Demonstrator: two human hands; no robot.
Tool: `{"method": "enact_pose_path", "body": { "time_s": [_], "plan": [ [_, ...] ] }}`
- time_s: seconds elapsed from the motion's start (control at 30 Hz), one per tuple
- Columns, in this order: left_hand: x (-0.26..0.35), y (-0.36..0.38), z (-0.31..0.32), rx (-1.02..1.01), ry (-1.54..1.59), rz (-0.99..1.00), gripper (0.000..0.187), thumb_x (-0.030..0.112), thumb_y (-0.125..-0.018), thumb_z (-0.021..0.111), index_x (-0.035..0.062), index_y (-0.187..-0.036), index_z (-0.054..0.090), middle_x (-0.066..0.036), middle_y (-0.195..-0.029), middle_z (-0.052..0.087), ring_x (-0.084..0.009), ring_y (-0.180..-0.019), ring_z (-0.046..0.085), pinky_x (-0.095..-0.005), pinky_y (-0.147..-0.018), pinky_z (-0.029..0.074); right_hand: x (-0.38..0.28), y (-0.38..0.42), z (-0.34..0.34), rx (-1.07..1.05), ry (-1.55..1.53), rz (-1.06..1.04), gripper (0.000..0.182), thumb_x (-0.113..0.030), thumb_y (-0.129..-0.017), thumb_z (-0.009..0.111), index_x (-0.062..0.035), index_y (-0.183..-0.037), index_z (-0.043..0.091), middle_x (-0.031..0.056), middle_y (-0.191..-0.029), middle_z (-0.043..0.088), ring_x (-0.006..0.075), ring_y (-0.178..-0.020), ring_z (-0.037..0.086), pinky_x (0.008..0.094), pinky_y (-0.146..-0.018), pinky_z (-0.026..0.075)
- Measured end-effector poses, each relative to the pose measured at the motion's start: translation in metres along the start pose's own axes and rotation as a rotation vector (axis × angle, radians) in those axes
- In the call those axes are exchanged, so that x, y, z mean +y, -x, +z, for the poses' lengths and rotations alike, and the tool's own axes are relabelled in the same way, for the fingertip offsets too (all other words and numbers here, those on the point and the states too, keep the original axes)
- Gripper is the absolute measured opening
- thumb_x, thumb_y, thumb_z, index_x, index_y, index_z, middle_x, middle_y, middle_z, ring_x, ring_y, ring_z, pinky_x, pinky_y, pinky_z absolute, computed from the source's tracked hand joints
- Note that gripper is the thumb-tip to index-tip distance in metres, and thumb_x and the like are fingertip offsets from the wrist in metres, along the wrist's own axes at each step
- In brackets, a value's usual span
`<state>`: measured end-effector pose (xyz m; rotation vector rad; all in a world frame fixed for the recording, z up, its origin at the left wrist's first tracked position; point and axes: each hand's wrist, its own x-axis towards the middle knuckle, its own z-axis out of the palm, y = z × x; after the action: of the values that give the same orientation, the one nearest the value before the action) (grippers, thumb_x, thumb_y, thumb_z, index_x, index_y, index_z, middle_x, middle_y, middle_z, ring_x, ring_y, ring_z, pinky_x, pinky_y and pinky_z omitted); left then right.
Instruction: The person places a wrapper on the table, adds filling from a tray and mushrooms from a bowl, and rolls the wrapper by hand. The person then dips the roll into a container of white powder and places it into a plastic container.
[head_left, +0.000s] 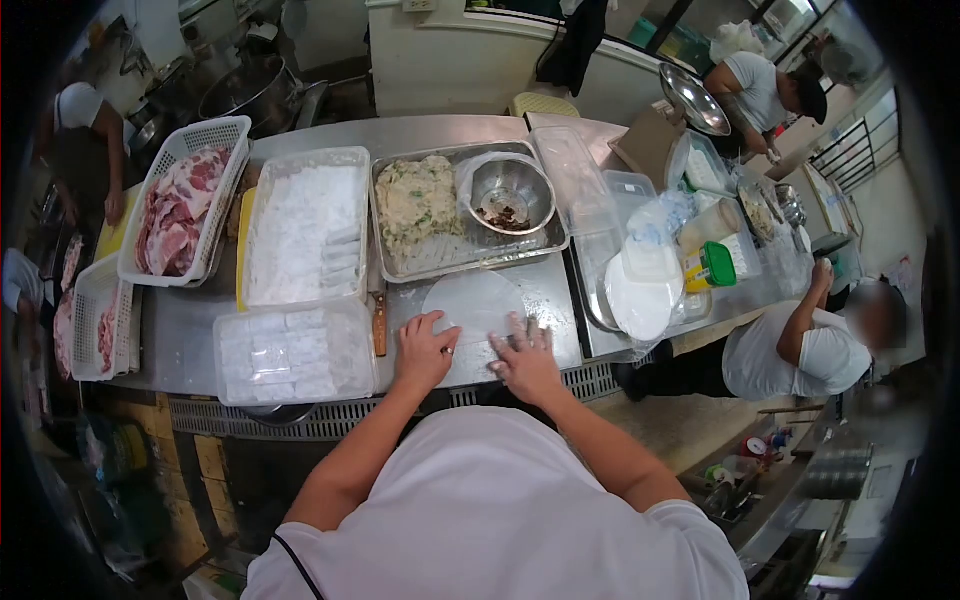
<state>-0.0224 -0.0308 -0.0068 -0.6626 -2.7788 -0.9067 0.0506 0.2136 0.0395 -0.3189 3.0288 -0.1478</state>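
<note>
A thin, pale, round sheet [470, 303] lies flat on the steel worktop in front of me, below the metal tray. My left hand [427, 350] rests at its lower left edge, fingers loosely bent and apart, holding nothing I can see. With fingers spread, my right hand [527, 358] touches the worktop at the sheet's lower right; whitish residue shows on its fingers. Beyond both hands, the metal tray [480, 262] holds a pale filling with green bits [425, 200] and a steel bowl [512, 190] with dark reddish pieces in it. A wooden-handled tool [380, 325] lies left of my left hand.
At left are a plastic tub of white wrapped pieces [305, 225], a lidded plastic container [295, 355] and a white basket of raw meat [185, 215]. Clear containers [570, 180] and a green-lidded tub [710, 268] crowd the right. Other people [800, 345] stand at both sides.
</note>
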Motion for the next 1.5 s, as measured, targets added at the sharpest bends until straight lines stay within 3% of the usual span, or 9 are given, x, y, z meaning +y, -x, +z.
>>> {"method": "enact_pose_path", "body": {
  "time_s": [0.17,0.33,0.47,0.57,0.77,0.87,1.07,1.17,1.5],
  "plan": [
    [0.005,-0.002,-0.01,-0.038,0.055,-0.039,0.023,0.029,-0.095,0.078,0.0263,-0.116,0.086,-0.01,-0.145,0.063,-0.0343,-0.135,0.054,-0.0518,-0.114,0.041,0.044,0.016,0.0,-0.019,0.046,0.175,0.061,-0.052,-0.108,0.058,-0.0217,-0.161,0.057,0.0223,-0.18,0.022,0.0551,-0.161,0.025,0.0755,-0.127,0.022],
    [0.005,-0.001,-0.01,-0.036,0.057,-0.041,0.026,0.032,-0.094,0.08,0.0258,-0.118,0.086,-0.015,-0.152,0.06,-0.039,-0.142,0.05,-0.0564,-0.12,0.035,0.039,-0.038,-0.042,0.187,-0.386,0.112,0.055,-0.016,-0.1,0.071,0.0036,-0.149,0.059,0.0295,-0.159,0.054,0.0522,-0.144,0.052,0.0509,-0.12,0.046],
    [0.013,0.007,-0.008,-0.021,0.02,-0.032,0.026,0.034,-0.093,0.081,0.0258,-0.118,0.086,-0.015,-0.152,0.059,-0.0396,-0.147,0.048,-0.0612,-0.124,0.03,0.014,-0.117,-0.071,0.275,-0.601,-0.095,0.053,-0.014,-0.099,0.07,0.0044,-0.148,0.06,0.0314,-0.147,0.062,0.0479,-0.136,0.06,0.0513,-0.117,0.047],
    [0.015,0.007,-0.01,0.003,0.019,-0.036,0.024,0.034,-0.094,0.079,0.0245,-0.115,0.085,-0.013,-0.151,0.06,-0.0373,-0.146,0.049,-0.0651,-0.124,0.031,-0.007,-0.181,-0.078,0.123,-0.692,-0.22,0.051,-0.01,-0.098,0.068,0.0062,-0.146,0.062,0.0333,-0.142,0.065,0.0502,-0.132,0.061,0.0509,-0.116,0.048],
    [0.018,0.006,-0.011,0.044,-0.006,-0.046,0.024,0.035,-0.093,0.08,0.0237,-0.114,0.085,-0.01,-0.15,0.061,-0.0343,-0.146,0.051,-0.0651,-0.123,0.032,-0.064,-0.29,-0.075,-0.043,-0.601,-0.364,0.029,-0.006,-0.093,0.066,0.0085,-0.117,0.07,0.0313,-0.12,0.073,0.0496,-0.119,0.069,0.0513,-0.106,0.054],
    [0.016,0.008,-0.007,0.059,-0.012,-0.047,0.024,0.036,-0.093,0.08,0.0236,-0.113,0.085,-0.009,-0.149,0.062,-0.033,-0.145,0.052,-0.0649,-0.123,0.033,-0.083,-0.309,-0.041,-0.147,-0.296,-0.447,0.021,-0.005,-0.09,0.065,0.0049,-0.108,0.07,0.0281,-0.112,0.076,0.0481,-0.11,0.072,0.0523,-0.1,0.057],
    [0.015,0.008,-0.005,0.089,-0.011,-0.048,0.023,0.034,-0.091,0.083,0.024,-0.112,0.084,-0.011,-0.149,0.063,-0.0354,-0.143,0.055,-0.0632,-0.123,0.034,-0.066,-0.284,-0.042,-0.285,-0.278,-0.487,0.02,-0.003,-0.086,0.063,0.0052,-0.097,0.079,0.0332,-0.095,0.074,0.0514,-0.096,0.073,0.0545,-0.092,0.059],
    [0.015,0.008,-0.003,0.1,-0.011,-0.041,0.023,0.033,-0.09,0.083,0.024,-0.112,0.084,-0.011,-0.149,0.063,-0.0354,-0.143,0.055,-0.0638,-0.122,0.035,-0.049,-0.3,-0.044,-0.148,-0.37,-0.402,0.021,-0.006,-0.088,0.068,0.0033,-0.1,0.082,0.0301,-0.103,0.077,0.0486,-0.101,0.075,0.0524,-0.094,0.06],
    [0.015,0.008,-0.008,0.086,-0.004,-0.038,0.024,0.033,-0.091,0.083,0.0241,-0.113,0.084,-0.01,-0.149,0.063,-0.0335,-0.143,0.055,-0.064,-0.123,0.034,-0.077,-0.308,-0.03,-0.313,-0.352,-0.437,0.024,-0.015,-0.091,0.068,-0.0014,-0.104,0.084,0.029,-0.101,0.077,0.0483,-0.098,0.074,0.0513,-0.094,0.059]
  ]
}}
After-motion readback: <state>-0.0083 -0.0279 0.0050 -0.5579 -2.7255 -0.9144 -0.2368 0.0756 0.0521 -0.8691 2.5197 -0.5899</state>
